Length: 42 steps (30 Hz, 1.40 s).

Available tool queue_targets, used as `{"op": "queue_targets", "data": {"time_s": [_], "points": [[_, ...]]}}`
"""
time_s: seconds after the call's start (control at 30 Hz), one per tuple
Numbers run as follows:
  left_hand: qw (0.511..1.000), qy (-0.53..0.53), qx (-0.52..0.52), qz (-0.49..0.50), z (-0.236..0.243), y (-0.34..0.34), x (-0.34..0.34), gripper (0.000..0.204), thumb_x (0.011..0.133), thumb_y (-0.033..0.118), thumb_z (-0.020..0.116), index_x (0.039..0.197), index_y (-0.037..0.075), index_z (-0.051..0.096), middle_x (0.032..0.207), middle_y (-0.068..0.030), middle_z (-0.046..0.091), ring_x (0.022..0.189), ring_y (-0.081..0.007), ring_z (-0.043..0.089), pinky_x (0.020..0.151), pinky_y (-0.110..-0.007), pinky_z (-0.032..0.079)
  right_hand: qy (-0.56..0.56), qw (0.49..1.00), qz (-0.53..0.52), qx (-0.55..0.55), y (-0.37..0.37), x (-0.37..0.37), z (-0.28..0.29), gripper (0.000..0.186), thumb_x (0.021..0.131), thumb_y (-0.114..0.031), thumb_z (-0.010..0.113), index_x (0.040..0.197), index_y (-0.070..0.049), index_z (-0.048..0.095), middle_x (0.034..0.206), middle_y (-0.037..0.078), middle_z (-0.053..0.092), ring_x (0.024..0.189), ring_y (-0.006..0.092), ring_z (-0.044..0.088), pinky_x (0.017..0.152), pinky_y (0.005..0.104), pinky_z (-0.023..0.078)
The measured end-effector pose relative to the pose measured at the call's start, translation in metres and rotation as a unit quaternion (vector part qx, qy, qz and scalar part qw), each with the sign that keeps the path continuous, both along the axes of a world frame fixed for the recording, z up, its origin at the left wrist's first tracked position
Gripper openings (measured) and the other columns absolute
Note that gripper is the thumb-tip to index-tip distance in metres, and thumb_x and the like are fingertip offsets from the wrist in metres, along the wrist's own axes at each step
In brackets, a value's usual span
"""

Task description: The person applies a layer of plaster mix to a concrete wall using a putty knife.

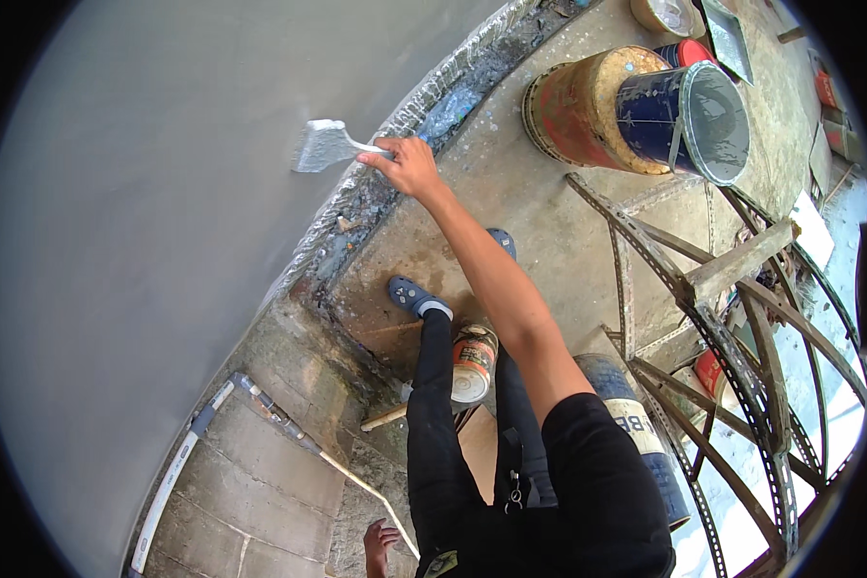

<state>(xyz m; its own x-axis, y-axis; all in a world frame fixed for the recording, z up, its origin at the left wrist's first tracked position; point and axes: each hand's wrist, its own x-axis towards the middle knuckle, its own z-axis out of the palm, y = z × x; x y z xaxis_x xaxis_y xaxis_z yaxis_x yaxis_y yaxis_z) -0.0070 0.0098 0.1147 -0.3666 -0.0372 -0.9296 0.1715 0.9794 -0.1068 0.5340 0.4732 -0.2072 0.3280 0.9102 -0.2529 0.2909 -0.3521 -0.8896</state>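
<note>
My right hand (405, 164) grips the handle of a wide paintbrush (326, 147) coated in pale grey, held against a smooth grey wall (149, 197) at upper left. The wall's lower edge has a rough, paint-spattered border. My left hand (380, 539) hangs low beside my leg, fingers loosely bent and apart, with nothing visible in them, near a thin pale pole (366, 482). Between my legs is a small pail (473, 366) with an orange label.
A rusty drum (573, 111) and dark blue pail (645, 125) stand at upper right, beside a spattered concrete floor (511, 212). Perforated metal frames (626, 279) crowd the right. A blue-and-white barrel (626, 414) is by my right leg. A jointed white pipe (169, 496) lies lower left.
</note>
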Motion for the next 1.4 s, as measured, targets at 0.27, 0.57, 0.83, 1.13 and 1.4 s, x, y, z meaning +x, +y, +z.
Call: {"op": "queue_targets", "data": {"time_s": [0.27,0.57,0.83,1.13,1.4], "points": [[0.992,-0.099,0.072,-0.036,0.002,-0.043,-0.002,0.053,0.086,0.040,0.053,0.127,0.008,0.043,0.103,-0.0140,0.059,0.089,-0.0276,0.061,0.076,-0.041,0.051,-0.069,0.938,-0.199,-0.277,-0.030,0.038,-0.107,0.059,0.077,-0.057,0.051,0.096,-0.003,0.065,0.091,0.022,0.063,0.090,0.0367,0.059,0.080,0.0424,0.045],[0.997,0.024,-0.023,0.073,0.007,-0.029,0.054,0.042,0.090,0.034,0.047,0.124,0.009,0.046,0.077,-0.0124,0.061,0.065,-0.0213,0.060,0.057,-0.036,0.049,0.018,0.992,0.036,-0.119,-0.032,0.041,-0.008,0.050,0.076,-0.055,0.055,0.081,-0.007,0.067,0.064,0.017,0.060,0.068,0.0334,0.060,0.063,0.0416,0.045],[0.996,-0.023,-0.046,-0.071,0.002,-0.014,0.058,0.038,0.094,0.031,0.036,0.109,0.001,0.056,0.043,-0.0046,0.045,0.032,-0.0117,0.040,0.032,-0.024,0.035,-0.111,0.980,-0.034,-0.162,-0.015,0.074,-0.044,0.049,0.076,-0.056,0.055,0.083,-0.009,0.069,0.071,0.017,0.062,0.075,0.0340,0.060,0.069,0.0424,0.045],[0.998,0.034,-0.047,0.023,0.015,-0.051,0.065,0.049,0.095,0.038,0.027,0.101,0.002,0.060,0.037,0.0017,0.023,0.027,-0.0095,0.021,0.030,-0.026,0.019,-0.135,0.962,-0.192,-0.143,0.009,0.086,0.004,0.046,0.083,-0.045,0.050,0.085,-0.001,0.064,0.077,0.022,0.062,0.078,0.0390,0.060,0.072,0.0458,0.047],[0.999,0.023,-0.048,0.007,-0.007,-0.027,0.089,0.046,0.092,0.037,0.030,0.103,0.002,0.060,0.038,0.0012,0.022,0.030,-0.0101,0.020,0.033,-0.028,0.019,-0.254,0.942,0.195,-0.103,-0.037,0.056,0.014,0.042,0.086,-0.045,0.046,0.080,-0.007,0.062,0.068,0.016,0.062,0.067,0.0335,0.062,0.062,0.0435,0.048]]}}
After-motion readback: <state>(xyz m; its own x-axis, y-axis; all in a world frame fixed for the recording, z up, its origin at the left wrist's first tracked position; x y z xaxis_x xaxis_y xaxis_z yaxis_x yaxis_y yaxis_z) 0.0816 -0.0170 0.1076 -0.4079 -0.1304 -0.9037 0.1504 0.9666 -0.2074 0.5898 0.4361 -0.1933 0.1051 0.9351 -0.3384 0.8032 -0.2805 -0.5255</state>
